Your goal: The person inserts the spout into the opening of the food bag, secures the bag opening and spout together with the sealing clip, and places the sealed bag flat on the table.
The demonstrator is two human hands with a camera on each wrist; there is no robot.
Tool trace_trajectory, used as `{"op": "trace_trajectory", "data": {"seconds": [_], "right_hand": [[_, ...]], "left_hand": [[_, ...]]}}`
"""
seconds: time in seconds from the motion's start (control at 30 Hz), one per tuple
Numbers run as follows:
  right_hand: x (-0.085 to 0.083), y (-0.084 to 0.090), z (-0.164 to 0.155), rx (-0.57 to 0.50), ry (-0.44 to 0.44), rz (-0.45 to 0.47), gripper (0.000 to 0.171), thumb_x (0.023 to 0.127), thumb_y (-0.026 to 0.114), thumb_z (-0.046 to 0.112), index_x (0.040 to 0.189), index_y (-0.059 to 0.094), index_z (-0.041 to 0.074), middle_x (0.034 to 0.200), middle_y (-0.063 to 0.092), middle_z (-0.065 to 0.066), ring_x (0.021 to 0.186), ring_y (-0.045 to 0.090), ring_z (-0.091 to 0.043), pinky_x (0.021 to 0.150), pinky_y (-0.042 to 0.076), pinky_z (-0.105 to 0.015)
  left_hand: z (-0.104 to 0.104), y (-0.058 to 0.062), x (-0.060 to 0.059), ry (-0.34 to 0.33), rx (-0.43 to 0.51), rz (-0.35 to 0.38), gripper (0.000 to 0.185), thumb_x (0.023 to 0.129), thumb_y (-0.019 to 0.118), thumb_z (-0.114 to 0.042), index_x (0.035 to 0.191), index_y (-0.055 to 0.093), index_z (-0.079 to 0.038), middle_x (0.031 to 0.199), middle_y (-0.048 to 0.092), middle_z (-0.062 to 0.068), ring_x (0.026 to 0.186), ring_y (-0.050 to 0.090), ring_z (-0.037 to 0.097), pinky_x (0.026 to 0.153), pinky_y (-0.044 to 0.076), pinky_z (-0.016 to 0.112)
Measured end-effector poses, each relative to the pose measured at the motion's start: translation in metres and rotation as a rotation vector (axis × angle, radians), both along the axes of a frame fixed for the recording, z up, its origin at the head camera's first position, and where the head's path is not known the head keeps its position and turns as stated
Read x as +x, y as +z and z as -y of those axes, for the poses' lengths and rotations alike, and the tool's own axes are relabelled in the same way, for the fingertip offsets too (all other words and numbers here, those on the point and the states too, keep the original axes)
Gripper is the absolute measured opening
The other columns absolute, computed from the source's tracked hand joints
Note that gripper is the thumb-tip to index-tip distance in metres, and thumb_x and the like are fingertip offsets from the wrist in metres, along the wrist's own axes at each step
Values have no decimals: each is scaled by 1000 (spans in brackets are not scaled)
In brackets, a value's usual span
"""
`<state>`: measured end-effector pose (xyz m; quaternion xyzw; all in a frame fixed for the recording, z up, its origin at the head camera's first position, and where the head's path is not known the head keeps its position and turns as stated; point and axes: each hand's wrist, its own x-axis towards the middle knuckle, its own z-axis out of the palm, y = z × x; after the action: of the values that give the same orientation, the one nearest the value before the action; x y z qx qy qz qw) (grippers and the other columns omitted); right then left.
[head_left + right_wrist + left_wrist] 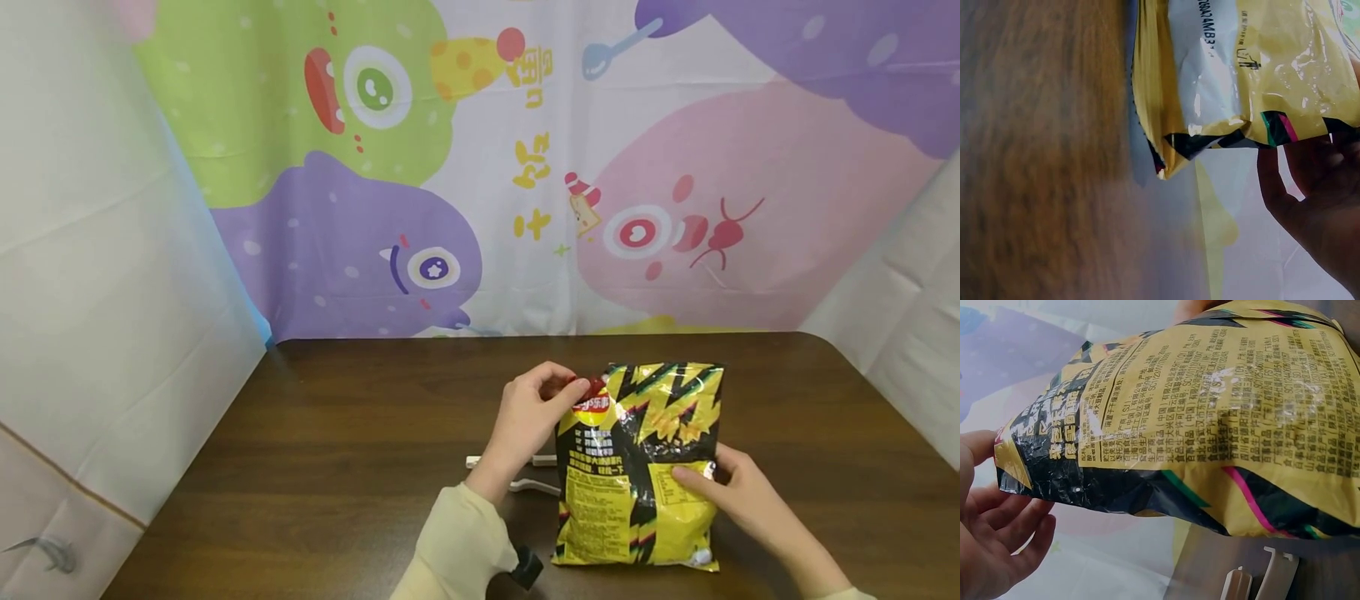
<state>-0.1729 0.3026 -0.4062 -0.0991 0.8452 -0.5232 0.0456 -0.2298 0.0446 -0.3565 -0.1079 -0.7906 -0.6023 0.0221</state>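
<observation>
Head view: left hand (531,412) and right hand (731,492) grip chip bag (645,467)

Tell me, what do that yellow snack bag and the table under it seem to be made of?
The snack bag looks like thin glossy plastic film: it crinkles and throws bright glare spots, clearest in the left wrist view. The table looks like dark brown wood or a wood-look laminate, with streaky grain and a soft sheen; which of the two cannot be told.
</observation>
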Motion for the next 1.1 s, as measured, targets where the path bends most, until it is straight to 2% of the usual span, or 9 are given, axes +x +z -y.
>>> {"op": "trace_trajectory", "data": {"seconds": [0.43,0.67,0.8,0.97,1.1], "right_hand": [[3,3,2,38,3,3,40,89,58,14,120,49,-8,97,66,-14,76,63,-7,68,50,-24],[4,5,4,42,33,-20,37,88,60,14,117,53,-7,101,65,-17,81,62,-4,68,51,-25],[5,6,6,44,55,-25,36,88,59,14,116,53,-7,104,63,-19,83,61,-2,69,51,-25],[7,7,5,41,61,-16,35,88,59,14,115,54,-8,102,64,-18,81,62,-4,67,51,-26],[7,7,4,35,58,-11,34,88,59,14,114,54,-8,101,65,-15,80,62,-4,67,51,-26]], "left_hand": [[8,4,0,-43,-75,-18,22,82,65,-38,87,63,-16,82,66,-5,73,58,6,66,47,23],[14,9,-3,-90,-179,-67,21,84,62,-39,84,62,-18,76,64,-7,67,56,7,64,45,23],[19,13,-3,-117,-230,-57,19,83,63,-39,84,61,-21,78,63,-9,69,55,7,65,46,23],[22,11,0,-157,-219,-31,18,82,65,-38,87,60,-22,80,63,-9,71,56,8,66,46,24],[23,7,1,-178,-179,-43,17,82,65,-38,88,61,-22,81,64,-9,71,57,8,65,47,24]]}}
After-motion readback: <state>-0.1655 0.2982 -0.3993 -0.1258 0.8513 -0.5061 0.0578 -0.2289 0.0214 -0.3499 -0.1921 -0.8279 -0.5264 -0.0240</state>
